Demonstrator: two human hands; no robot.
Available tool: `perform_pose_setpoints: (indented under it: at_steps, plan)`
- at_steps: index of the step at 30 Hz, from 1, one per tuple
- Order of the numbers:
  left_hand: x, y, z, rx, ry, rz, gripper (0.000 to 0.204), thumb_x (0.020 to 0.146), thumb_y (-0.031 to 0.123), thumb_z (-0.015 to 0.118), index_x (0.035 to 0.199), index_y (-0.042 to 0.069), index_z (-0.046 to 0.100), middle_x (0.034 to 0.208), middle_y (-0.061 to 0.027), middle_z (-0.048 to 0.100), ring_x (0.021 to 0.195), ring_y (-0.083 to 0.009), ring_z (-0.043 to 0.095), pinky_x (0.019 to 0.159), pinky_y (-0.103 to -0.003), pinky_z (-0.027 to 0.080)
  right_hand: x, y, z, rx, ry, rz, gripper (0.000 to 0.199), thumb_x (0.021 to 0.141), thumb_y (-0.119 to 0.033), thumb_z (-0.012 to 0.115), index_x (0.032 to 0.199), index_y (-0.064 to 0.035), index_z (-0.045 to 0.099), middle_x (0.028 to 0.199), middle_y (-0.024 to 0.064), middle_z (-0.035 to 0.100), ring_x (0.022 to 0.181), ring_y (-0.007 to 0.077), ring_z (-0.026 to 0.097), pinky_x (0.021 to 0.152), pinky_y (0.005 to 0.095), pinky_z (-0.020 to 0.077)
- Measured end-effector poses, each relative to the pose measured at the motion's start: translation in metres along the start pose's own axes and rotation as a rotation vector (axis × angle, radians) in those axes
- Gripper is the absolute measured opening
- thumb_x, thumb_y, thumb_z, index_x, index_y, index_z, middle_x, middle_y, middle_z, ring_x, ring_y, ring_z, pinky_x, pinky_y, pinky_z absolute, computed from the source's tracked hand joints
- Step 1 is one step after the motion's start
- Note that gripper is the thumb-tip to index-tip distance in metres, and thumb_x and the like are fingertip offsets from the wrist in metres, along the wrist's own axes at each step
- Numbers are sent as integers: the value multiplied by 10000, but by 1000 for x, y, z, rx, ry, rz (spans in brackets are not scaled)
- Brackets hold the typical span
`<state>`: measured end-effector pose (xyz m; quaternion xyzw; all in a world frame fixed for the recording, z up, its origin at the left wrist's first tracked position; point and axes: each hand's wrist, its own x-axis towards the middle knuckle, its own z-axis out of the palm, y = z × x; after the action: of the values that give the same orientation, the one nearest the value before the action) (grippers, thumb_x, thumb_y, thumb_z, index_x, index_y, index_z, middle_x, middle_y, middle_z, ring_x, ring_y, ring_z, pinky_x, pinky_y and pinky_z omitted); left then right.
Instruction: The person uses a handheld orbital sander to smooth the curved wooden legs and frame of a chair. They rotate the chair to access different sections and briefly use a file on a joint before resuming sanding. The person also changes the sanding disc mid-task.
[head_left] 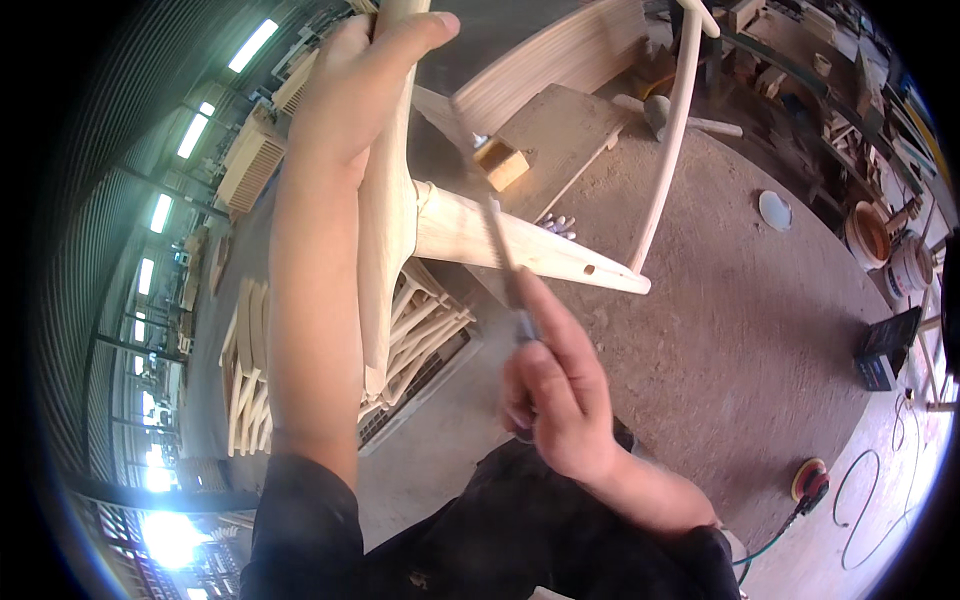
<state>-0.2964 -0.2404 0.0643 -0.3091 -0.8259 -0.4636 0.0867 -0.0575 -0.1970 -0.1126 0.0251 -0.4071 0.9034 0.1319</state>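
My left hand [365, 85] grips the upper part of a pale, unfinished wooden frame [385, 220], its thumb lying across the wood. The frame looks like part of a chair; a tapered rail [520, 240] runs right from it to a slim curved leg [672, 140]. A small dark hole shows near the rail's end. In my right hand [560, 400] is a long, narrow file [492, 215], held by its handle with the index finger along it. Motion blurs the blade, which crosses in front of the rail; whether it touches the wood, I cannot tell.
A dusty brown worktable [740, 340] carries a mallet [657, 115], a wooden block [500, 163], a pale disc [775, 210] and a sander [810, 482] with a hose. Curved slats [550, 65] stand behind. Wooden parts [425, 320] are piled lower left; buckets [868, 235] stand far right.
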Motion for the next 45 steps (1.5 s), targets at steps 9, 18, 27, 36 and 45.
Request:
perform_pose_setpoints:
  at_steps: [9, 18, 27, 36, 45]
  plan:
    - [-34, 38, 20, -68, 40, -47, 560, 940, 331, 749, 1341, -38, 618, 1206, -116, 665, 1132, -193, 588, 987, -330, 453, -7, -15, 37, -7, -22, 14, 577, 1130, -118, 395, 1687, -78, 247, 755, -27, 505, 580, 63, 449, 566, 218, 422]
    - [-32, 48, 23, 35, 43, -27, 523, 935, 350, 739, 1246, -60, 644, 1110, -115, 668, 1035, -192, 598, 912, -337, 469, -20, -13, 46, -176, -3, -41, 613, 1126, -93, 413, 1702, -83, 205, 926, -41, 498, 729, 46, 416, 673, 196, 396]
    - [-1, 34, 27, 187, 93, -61, 579, 917, 423, 726, 1233, -57, 658, 1084, -139, 692, 1020, -237, 635, 912, -374, 484, -53, 20, 43, -152, -9, -82, 656, 1118, -77, 421, 1707, -68, 132, 873, -20, 485, 690, 79, 415, 668, 224, 428]
    - [12, 12, 7, 157, 14, -98, 653, 812, 538, 824, 1183, 16, 697, 1019, -69, 646, 958, -178, 576, 877, -326, 436, -43, 23, -11, 116, 216, -171, 650, 1142, -400, 425, 1654, -38, 255, 754, -11, 441, 571, 74, 372, 525, 244, 359]
    - [0, -13, -20, 119, -69, 45, 637, 869, 385, 700, 1351, -14, 583, 992, -65, 684, 801, -86, 596, 642, -224, 478, -61, 82, -181, -234, 897, -146, 506, 1114, -394, 458, 1465, -35, 524, 781, -2, 516, 583, 76, 464, 482, 247, 391]
